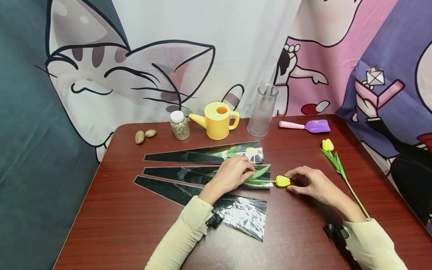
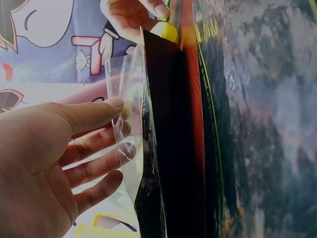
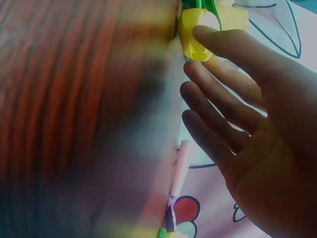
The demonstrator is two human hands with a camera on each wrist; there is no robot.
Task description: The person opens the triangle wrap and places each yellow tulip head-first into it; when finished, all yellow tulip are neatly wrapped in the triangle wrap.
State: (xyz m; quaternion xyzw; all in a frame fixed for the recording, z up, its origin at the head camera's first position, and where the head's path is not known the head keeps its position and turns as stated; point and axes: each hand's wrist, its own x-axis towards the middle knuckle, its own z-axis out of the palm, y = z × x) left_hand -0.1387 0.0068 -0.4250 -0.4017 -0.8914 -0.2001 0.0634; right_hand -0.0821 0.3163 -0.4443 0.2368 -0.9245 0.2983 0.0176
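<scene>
Head view: 1 tulip [image 1: 251, 151] sleeved, 1 apparently midway, 1 loose tulip [image 1: 339, 165] remaining; left hand [image 1: 232, 174] pinches middle sleeve [image 1: 189, 174], right hand [image 1: 316, 184] pinches bloom [image 1: 282, 181].

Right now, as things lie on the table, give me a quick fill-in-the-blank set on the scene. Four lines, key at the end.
1. The yellow tulip at the right hand has its bloom just past the wide end of the ___ one of three flower sleeves.
2. The hand trowel has a ___ blade and a pink handle.
3. The yellow watering can stands ___ the white-lidded jar and the clear vase.
4. Left of that jar lie ___ stones.

Missing words: middle; purple; between; two.
</scene>
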